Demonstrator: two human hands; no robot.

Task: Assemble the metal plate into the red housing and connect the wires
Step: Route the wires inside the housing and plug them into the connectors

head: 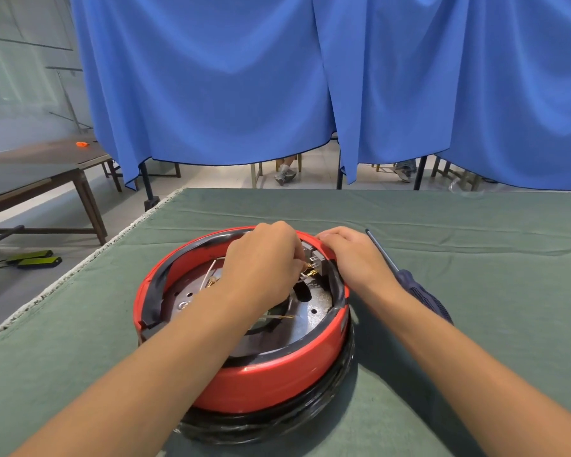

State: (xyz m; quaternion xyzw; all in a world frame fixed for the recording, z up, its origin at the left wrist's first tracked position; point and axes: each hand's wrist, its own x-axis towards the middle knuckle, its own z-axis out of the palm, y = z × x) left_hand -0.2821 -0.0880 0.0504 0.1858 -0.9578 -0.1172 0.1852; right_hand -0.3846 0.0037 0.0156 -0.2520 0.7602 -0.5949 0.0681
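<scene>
The round red housing [277, 374] stands on the green cloth, black-rimmed, with a black taped band under it. Inside lies the grey metal plate [310, 316] with holes and a dark slot. My left hand [264, 262] reaches over the plate, fingers pinched on a thin wire with a brass terminal [310, 274] by the grey connector block [315, 257] at the far right rim. My right hand [350, 255] rests on the housing's far right rim beside that block, fingers curled over the edge. More brass terminals and white wires [213, 280] show left of my wrist.
A blue-handled screwdriver [416, 288] lies on the cloth just right of my right forearm. The table's left edge [80, 268] runs diagonally, with a drop to the floor. Blue curtains [277, 77] hang beyond the far edge. A wooden bench [47, 179] stands at the left.
</scene>
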